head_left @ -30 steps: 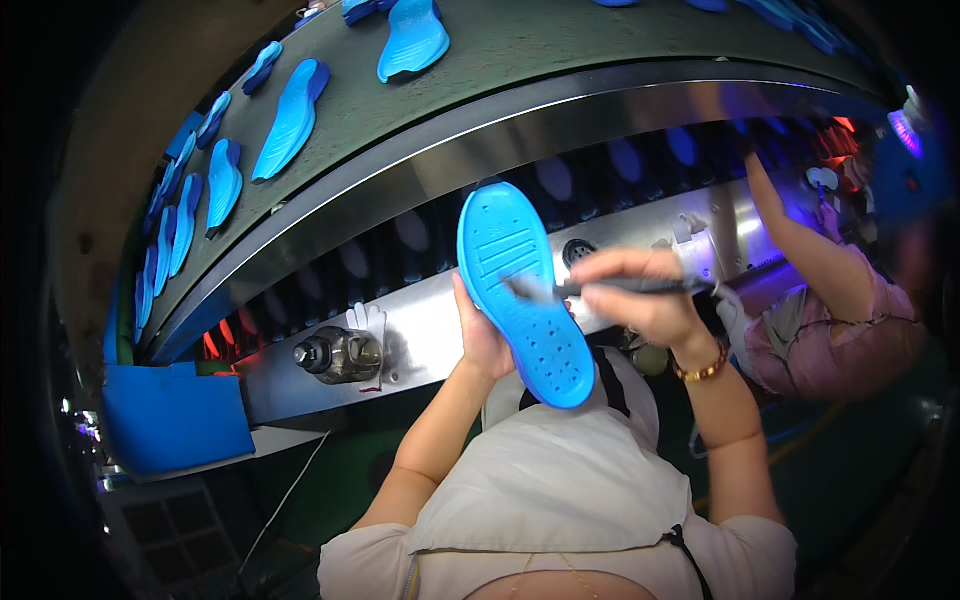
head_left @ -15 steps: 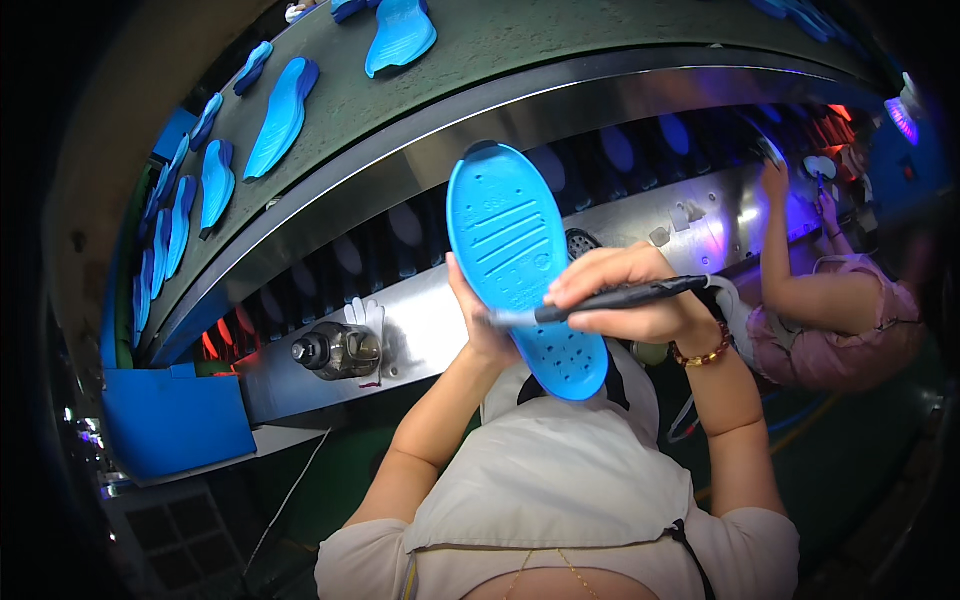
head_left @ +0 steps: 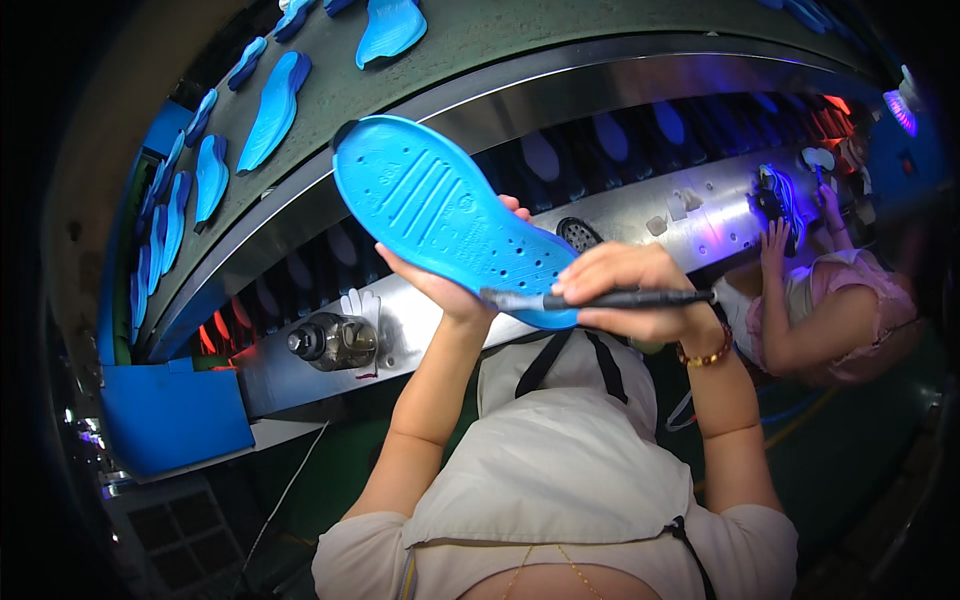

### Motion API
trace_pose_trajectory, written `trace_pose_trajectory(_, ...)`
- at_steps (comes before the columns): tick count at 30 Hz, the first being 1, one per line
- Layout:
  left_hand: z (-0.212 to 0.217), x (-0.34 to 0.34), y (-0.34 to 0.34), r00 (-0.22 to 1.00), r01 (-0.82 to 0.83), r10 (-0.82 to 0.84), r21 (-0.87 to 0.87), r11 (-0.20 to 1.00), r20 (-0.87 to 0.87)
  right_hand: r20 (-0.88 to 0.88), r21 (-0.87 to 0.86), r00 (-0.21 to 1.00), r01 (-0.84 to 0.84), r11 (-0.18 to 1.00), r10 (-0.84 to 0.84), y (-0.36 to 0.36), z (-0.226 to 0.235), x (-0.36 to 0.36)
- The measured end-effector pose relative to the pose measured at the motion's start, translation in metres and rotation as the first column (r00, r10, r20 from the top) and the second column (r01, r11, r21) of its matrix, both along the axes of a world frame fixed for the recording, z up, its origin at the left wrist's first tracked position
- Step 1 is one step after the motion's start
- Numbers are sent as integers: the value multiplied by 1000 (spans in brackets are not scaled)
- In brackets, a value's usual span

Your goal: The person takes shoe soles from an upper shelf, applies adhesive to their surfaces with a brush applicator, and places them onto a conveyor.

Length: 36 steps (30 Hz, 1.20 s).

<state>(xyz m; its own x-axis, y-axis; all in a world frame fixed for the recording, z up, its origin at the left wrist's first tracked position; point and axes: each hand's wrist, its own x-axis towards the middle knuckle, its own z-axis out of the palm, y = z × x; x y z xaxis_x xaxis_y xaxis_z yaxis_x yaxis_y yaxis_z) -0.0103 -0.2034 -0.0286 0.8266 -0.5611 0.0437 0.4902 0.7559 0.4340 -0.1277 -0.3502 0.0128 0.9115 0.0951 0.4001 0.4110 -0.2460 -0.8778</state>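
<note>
A bright blue shoe sole (head_left: 415, 205) with grooves and small holes lies tilted across my view, its wide, dark-tipped end toward the upper left. My left hand (head_left: 445, 288) grips it from beneath, with fingertips showing past its far edge. In my right hand (head_left: 640, 290) is a brush (head_left: 650, 298) with a dark handle, held between thumb and fingers. Its pale bristles lie over the near edge of the sole's narrower half; whether they touch the surface I cannot tell.
Blue soles (head_left: 275, 110) lie on the green conveyor belt (head_left: 520, 30). Below it, more soles stand in a dark row (head_left: 610, 135). On the metal ledge (head_left: 410, 330) are a dark bottle (head_left: 335, 342), a white glove (head_left: 360, 305) and a perforated dark piece (head_left: 578, 235). A co-worker (head_left: 835, 310) works at the right.
The sole has turned counterclockwise, its wide end swinging left and slightly up. The brush remains near its lower half. The co-worker's raised hand has come down to a dark item on the ledge.
</note>
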Motion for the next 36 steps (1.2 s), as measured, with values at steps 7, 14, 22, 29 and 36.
trace_pose_trajectory(7,9,9,2,997,-66,63,95,993,39,-126,175,990,91,980,-70,-9,-6,-8)
trace_pose_trajectory(14,18,14,7,989,37,-38,6,999,140,-336,492,941,143,859,36,-9,-14,-13)
trace_pose_trajectory(22,-19,-4,12,961,265,-273,156,952,34,-448,485,891,181,856,66,12,2,-19)
trace_pose_trajectory(29,6,12,25,806,582,-591,134,802,35,-282,142,959,27,989,14,2,15,-13)
trace_pose_trajectory(36,28,12,25,612,784,-760,289,549,-217,-96,-35,974,-209,977,204,-24,35,-11)
